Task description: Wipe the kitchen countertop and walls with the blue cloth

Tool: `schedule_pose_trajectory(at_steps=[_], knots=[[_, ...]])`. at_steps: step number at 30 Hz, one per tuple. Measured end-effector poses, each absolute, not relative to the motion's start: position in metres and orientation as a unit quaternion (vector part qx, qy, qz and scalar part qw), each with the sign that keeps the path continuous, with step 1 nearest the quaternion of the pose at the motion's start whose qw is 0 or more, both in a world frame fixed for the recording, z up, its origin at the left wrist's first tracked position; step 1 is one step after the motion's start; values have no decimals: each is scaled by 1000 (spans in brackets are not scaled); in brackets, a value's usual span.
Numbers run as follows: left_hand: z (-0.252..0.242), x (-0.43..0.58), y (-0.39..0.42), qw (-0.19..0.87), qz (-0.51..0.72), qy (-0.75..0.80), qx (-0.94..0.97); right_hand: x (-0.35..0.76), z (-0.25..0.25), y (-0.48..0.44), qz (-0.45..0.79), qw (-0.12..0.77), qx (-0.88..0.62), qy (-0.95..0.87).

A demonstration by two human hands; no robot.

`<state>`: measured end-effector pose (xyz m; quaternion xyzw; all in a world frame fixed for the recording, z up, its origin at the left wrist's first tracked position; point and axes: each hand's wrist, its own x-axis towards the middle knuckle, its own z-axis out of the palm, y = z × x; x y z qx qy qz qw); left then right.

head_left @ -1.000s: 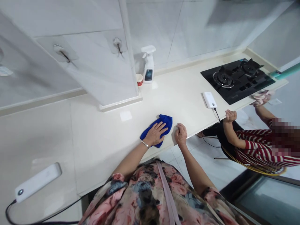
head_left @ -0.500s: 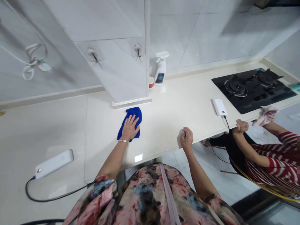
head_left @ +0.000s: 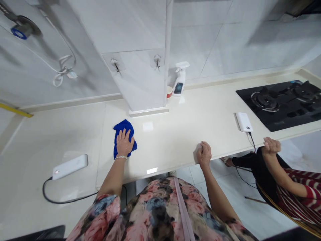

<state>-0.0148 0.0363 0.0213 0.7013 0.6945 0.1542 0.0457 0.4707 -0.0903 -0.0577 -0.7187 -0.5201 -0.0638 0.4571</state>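
My left hand (head_left: 124, 143) lies flat on a blue cloth (head_left: 122, 125), pressing it against the pale countertop (head_left: 170, 144). Its fingers are stretched out and a little apart, and part of the cloth is hidden under the palm. Near the counter's front edge rests my right hand (head_left: 204, 154), its fingers curled in and nothing visible in them. To the left of the cloth is a white power bank (head_left: 70, 166) with a black cable.
A white spray bottle (head_left: 179, 80) and a small red-and-white cup (head_left: 169, 92) stand by the wall pillar (head_left: 142, 83). Farther right are another white power bank (head_left: 243, 122) and a black gas stove (head_left: 281, 103). Another person's hand (head_left: 272, 146) is at the counter edge.
My left hand and the blue cloth have moved left along the counter. My right hand stays by the edge. The view has shifted left, and the co-worker's cloth is out of sight.
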Motion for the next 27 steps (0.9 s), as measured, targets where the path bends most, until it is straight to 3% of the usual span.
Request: schedule_pose_trajectory(at_steps=[27], knots=[[24, -17, 52, 37, 136, 769, 624, 476, -53, -101, -25, 427, -747, -509]])
